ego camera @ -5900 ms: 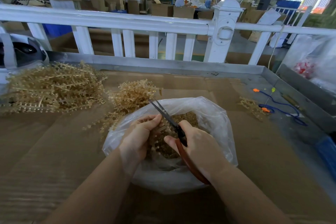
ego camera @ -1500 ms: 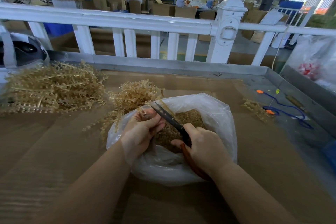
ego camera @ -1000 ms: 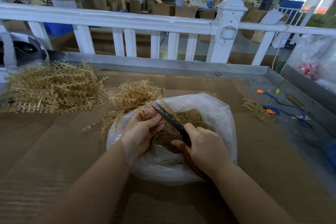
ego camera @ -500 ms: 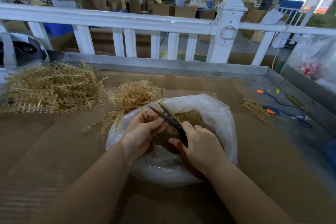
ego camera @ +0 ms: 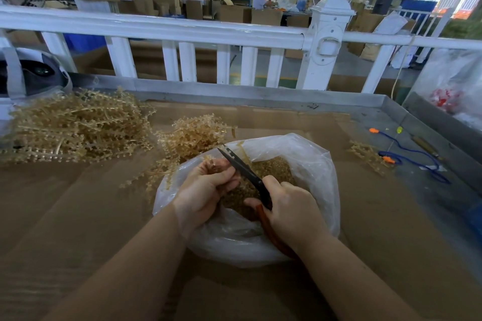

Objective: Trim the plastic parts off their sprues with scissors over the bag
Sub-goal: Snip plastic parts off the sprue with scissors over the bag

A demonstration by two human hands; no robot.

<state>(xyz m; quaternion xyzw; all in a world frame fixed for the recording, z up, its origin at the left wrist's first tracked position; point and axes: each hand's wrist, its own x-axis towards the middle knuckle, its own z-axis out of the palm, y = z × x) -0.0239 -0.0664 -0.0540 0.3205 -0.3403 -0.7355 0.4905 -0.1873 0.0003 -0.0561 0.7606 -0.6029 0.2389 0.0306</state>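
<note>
Two hands work over the clear bag [ego camera: 307, 164]: left hand [ego camera: 206, 190] pinches a light, springy sprue [ego camera: 211, 161] by its stem; right hand [ego camera: 289, 206] grips scissors [ego camera: 242, 167].

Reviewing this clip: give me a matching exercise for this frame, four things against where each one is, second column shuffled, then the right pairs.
Things:
1. scissors
2. sprue
3. trimmed parts
4. large sprue pile

Places:
A. inside the plastic bag
B. on the cardboard, far left
C. in the right hand
D. in the left hand

Pairs: 1-C, 2-D, 3-A, 4-B
</note>
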